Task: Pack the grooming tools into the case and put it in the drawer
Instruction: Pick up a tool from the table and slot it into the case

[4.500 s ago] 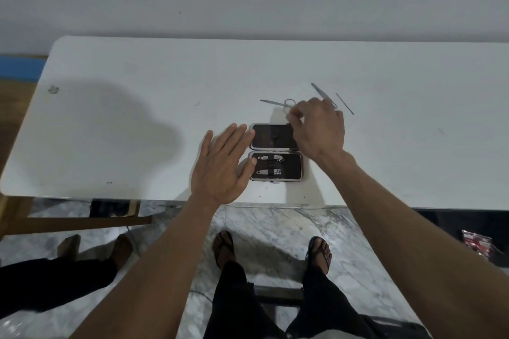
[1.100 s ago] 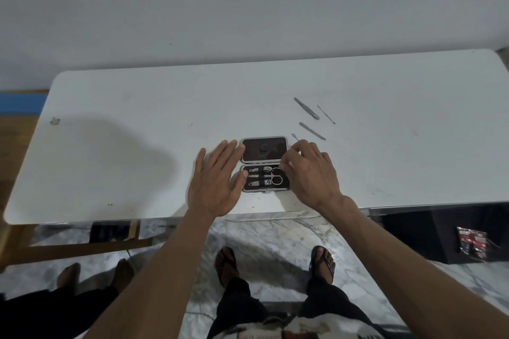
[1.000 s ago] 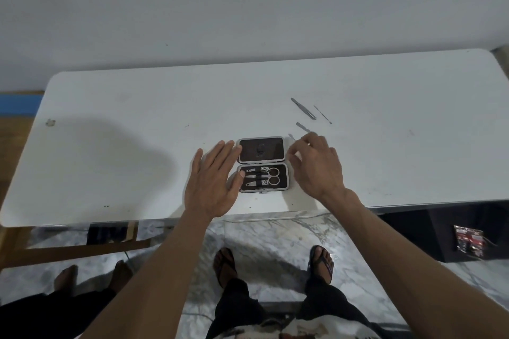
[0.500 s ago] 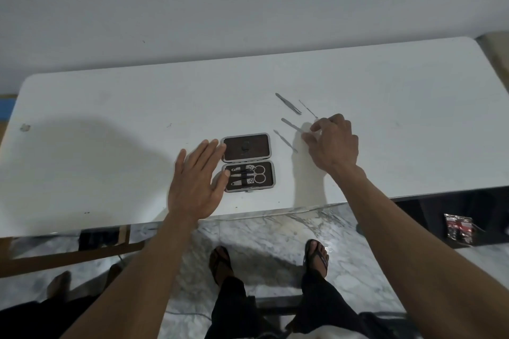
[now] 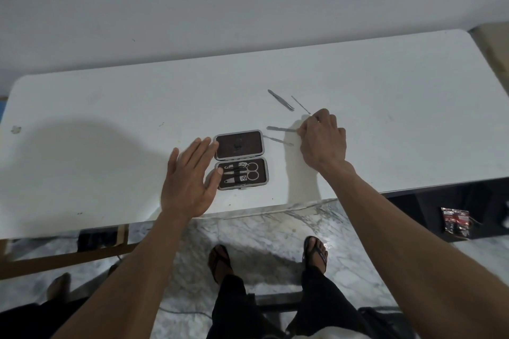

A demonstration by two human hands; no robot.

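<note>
Case [image 5: 241,159] lies open on the white table [image 5: 110,124], against the flat, spread left hand [image 5: 190,181]. Right hand [image 5: 323,140] fingertips pinch a metal tool [image 5: 281,128] lying beyond the case. Marble floor [image 5: 261,228] below.

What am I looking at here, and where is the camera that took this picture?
There is no machine: the camera sits on a person's head and looks down at their two bare hands, with their sandalled feet below. A long white table holds a small open brown case with a silver rim. Its nearer half already carries small scissors and clippers. The left hand lies flat and open against the case's left edge. The right hand pinches one end of a thin flat metal tool. Three more slim metal tools lie loose: tweezers, a thin pick, and a slender stick beside the case.
</note>
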